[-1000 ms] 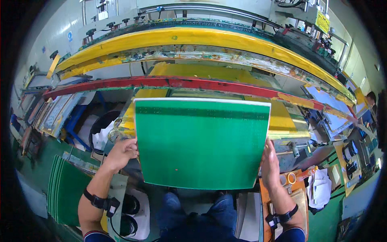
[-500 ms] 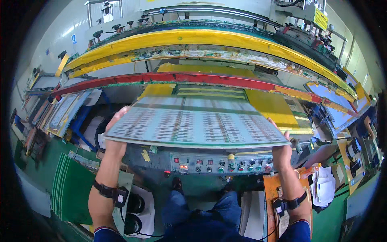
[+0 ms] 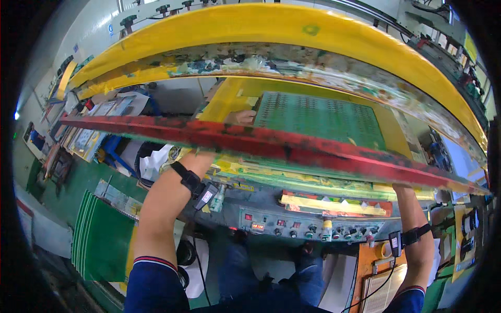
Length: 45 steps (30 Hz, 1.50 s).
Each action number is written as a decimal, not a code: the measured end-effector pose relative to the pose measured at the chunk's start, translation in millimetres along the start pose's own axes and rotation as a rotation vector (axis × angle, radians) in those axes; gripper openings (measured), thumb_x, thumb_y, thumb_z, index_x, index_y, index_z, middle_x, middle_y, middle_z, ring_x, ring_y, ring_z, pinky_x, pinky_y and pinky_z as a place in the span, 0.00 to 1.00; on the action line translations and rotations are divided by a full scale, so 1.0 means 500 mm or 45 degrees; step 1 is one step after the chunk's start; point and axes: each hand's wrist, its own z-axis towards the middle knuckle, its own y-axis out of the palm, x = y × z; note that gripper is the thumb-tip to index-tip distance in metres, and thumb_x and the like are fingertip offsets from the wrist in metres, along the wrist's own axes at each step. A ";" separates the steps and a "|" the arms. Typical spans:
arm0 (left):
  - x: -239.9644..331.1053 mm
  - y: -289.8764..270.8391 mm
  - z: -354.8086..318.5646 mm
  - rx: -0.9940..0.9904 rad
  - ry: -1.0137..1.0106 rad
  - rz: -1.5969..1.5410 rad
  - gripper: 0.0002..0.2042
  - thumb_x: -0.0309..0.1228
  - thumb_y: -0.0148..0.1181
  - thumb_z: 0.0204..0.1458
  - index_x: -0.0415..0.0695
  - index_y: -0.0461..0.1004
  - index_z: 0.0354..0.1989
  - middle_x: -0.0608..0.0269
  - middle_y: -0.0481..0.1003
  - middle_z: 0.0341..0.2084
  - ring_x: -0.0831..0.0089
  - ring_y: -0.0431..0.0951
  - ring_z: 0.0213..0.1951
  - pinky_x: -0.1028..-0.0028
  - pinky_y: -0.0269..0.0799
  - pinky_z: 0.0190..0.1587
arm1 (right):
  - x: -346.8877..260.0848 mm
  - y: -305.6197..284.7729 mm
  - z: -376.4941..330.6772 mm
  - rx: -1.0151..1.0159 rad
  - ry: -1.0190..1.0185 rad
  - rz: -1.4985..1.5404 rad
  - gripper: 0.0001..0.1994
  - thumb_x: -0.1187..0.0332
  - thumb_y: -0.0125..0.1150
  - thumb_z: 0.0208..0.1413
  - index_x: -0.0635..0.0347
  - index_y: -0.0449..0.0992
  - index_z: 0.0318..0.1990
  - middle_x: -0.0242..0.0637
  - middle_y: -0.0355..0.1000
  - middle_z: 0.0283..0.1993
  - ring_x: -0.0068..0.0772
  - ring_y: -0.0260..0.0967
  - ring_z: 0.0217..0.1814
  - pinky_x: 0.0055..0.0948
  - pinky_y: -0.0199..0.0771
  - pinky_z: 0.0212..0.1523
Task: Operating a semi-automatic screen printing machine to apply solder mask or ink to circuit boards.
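Note:
A large flat circuit board panel (image 3: pixel 318 117), greenish with rows of fine patterns, lies on the yellow-bordered bed of a printing machine. My left hand (image 3: pixel 241 117) reaches under the red bar (image 3: pixel 235 133), its fingers curled at the panel's left edge. On the other side, my right arm (image 3: pixel 409 208) goes in beneath the same bar, which hides the right hand and its fingers. Part of the panel's near edge is also behind the bar.
A thick yellow-taped frame (image 3: pixel 250 28) with a paint-stained underside spans above the bed. Along the machine's front runs a control panel (image 3: pixel 308 229) with knobs. Green boards (image 3: pixel 102 235) stand at lower left; an orange table (image 3: pixel 373 266) is at lower right.
The panel has gone from being held up in both hands in front of the machine to lying on the bed. Both arms reach farther forward, under the red bar, and the view has moved closer.

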 end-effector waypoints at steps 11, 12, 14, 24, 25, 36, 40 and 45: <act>-0.049 0.027 0.047 0.170 -0.116 0.871 0.27 0.23 0.57 0.43 0.44 0.68 0.57 0.52 0.71 0.54 0.60 0.69 0.59 0.68 0.64 0.60 | 0.045 0.040 0.032 0.223 0.243 -1.114 0.09 0.68 0.56 0.55 0.67 0.76 0.34 0.35 0.73 0.33 0.28 0.65 0.34 0.28 0.65 0.41; -0.058 0.014 0.048 0.159 -0.091 0.865 0.27 0.24 0.58 0.43 0.45 0.69 0.58 0.52 0.72 0.54 0.60 0.69 0.58 0.68 0.64 0.59 | 0.050 0.050 0.033 0.236 0.199 -0.969 0.09 0.68 0.57 0.55 0.66 0.76 0.33 0.35 0.73 0.33 0.28 0.66 0.34 0.29 0.65 0.41; -0.064 0.024 0.064 0.125 -0.045 0.834 0.27 0.25 0.59 0.43 0.46 0.69 0.58 0.52 0.72 0.53 0.59 0.70 0.57 0.67 0.65 0.59 | 0.035 0.038 0.030 0.229 0.197 -0.967 0.10 0.67 0.59 0.54 0.66 0.77 0.35 0.35 0.74 0.33 0.28 0.67 0.35 0.28 0.66 0.42; -0.059 0.022 0.048 0.173 -0.007 0.972 0.26 0.24 0.60 0.42 0.44 0.70 0.56 0.54 0.75 0.49 0.62 0.73 0.52 0.70 0.67 0.55 | 0.064 0.039 0.033 0.147 0.320 -1.108 0.16 0.66 0.63 0.50 0.71 0.77 0.42 0.41 0.76 0.36 0.30 0.71 0.37 0.28 0.68 0.42; -0.056 0.021 0.053 0.151 0.020 0.895 0.27 0.26 0.60 0.42 0.45 0.70 0.56 0.51 0.74 0.50 0.57 0.73 0.54 0.68 0.67 0.56 | 0.055 0.042 0.038 0.141 0.326 -1.163 0.16 0.66 0.63 0.50 0.71 0.77 0.42 0.41 0.76 0.36 0.29 0.70 0.37 0.27 0.68 0.42; -0.040 0.039 0.036 0.173 -0.013 1.052 0.27 0.25 0.59 0.40 0.41 0.69 0.55 0.49 0.74 0.50 0.58 0.73 0.53 0.69 0.67 0.56 | 0.063 0.058 0.018 0.174 0.278 -1.233 0.16 0.66 0.66 0.48 0.71 0.77 0.40 0.43 0.76 0.36 0.30 0.71 0.36 0.28 0.69 0.42; -0.040 0.043 0.039 0.166 -0.039 1.009 0.27 0.24 0.59 0.40 0.41 0.69 0.55 0.49 0.74 0.50 0.58 0.73 0.53 0.69 0.67 0.56 | 0.064 0.053 0.016 0.182 0.255 -1.202 0.16 0.67 0.66 0.47 0.72 0.77 0.40 0.44 0.77 0.36 0.30 0.72 0.36 0.28 0.70 0.40; -0.024 0.056 0.003 0.187 0.087 1.081 0.25 0.25 0.60 0.44 0.39 0.69 0.55 0.48 0.73 0.51 0.57 0.72 0.54 0.68 0.65 0.57 | 0.067 0.066 -0.001 0.179 0.145 -1.143 0.16 0.71 0.66 0.46 0.72 0.76 0.41 0.43 0.76 0.36 0.30 0.72 0.36 0.29 0.71 0.41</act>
